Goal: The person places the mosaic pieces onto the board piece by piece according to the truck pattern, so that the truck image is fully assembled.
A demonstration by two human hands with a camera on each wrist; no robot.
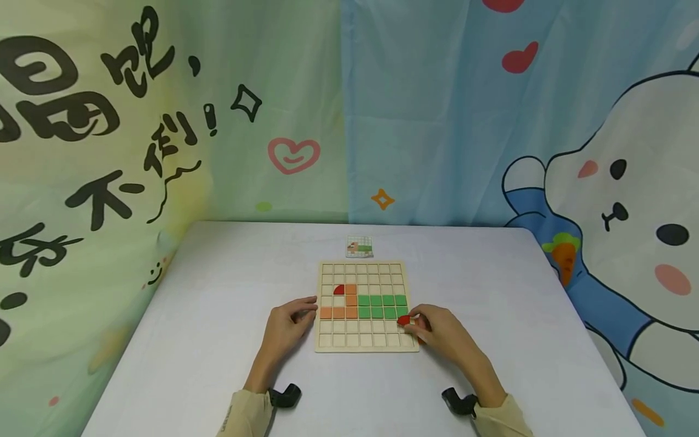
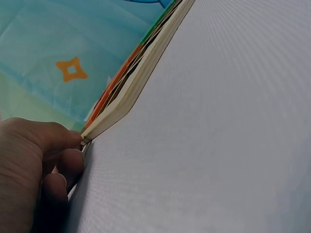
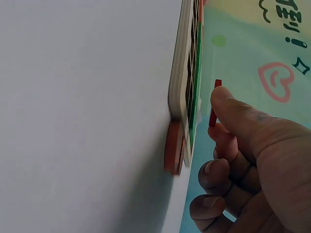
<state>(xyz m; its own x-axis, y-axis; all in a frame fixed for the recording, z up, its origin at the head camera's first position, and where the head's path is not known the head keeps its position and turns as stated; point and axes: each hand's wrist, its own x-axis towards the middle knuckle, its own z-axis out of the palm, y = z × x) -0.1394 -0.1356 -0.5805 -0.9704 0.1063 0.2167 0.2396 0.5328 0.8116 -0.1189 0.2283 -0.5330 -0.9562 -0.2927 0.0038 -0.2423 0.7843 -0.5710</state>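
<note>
My right hand (image 1: 437, 328) pinches a small red tile (image 1: 403, 320) between thumb and fingertips, over the right edge of a wooden grid board (image 1: 360, 344). In the right wrist view the tile (image 3: 213, 116) stands edge-on, slightly above the board. My left hand (image 1: 289, 325) rests on the table at the board's left side, its fingertips touching the rim, as the left wrist view shows. On the board lie several orange tiles (image 1: 351, 300), two rows of green tiles (image 1: 382, 306) and a red quarter-round tile (image 1: 339, 290).
Behind the board lies a small pattern card (image 1: 359, 247). An orange-brown piece (image 3: 174, 145) sits against the board's right edge, partly hidden by my right hand in the head view. Black wrist mounts (image 1: 285, 396) stick out at both sleeves. A printed curtain (image 1: 426, 109) hangs behind the white table (image 1: 229, 273).
</note>
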